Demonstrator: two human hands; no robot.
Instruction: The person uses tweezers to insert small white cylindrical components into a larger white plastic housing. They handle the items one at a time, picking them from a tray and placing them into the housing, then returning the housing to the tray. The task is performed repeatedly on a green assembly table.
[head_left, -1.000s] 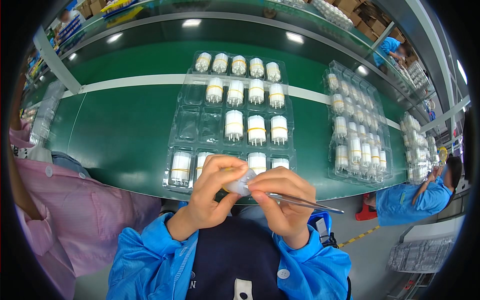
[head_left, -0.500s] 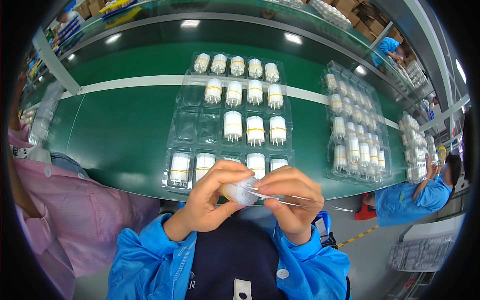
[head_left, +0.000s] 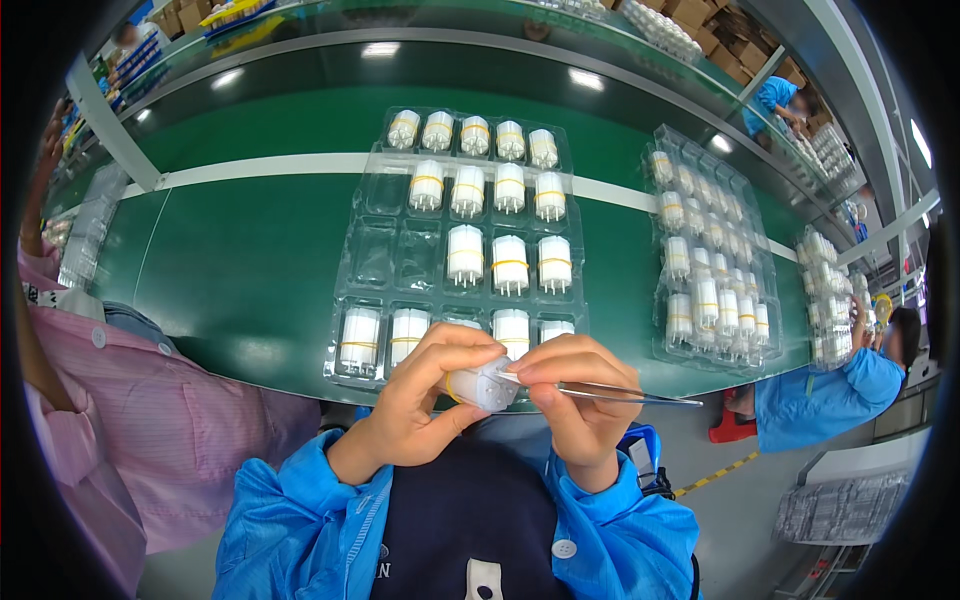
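My left hand is closed around a white cylinder with a yellow rubber band, tilted so that its end with small holes or pins turns toward my right hand. Metal tweezers are pinched between the thumb and fingers of my right hand. Their tips meet the cylinder's end face or lie just beside it; the fingers partly hide this spot. Beyond my hands lies a clear plastic tray holding rows of similar banded white cylinders, many with pins showing.
A second clear tray packed with cylinders lies to the right on the green table. A person in pink stands close on my left. Another person in blue works at the far right. A metal post rises at the left.
The tweezers' arms, spread apart before, are now pressed together, and the tool has turned slightly in my right hand. My left hand still holds the cylinder in nearly the same place.
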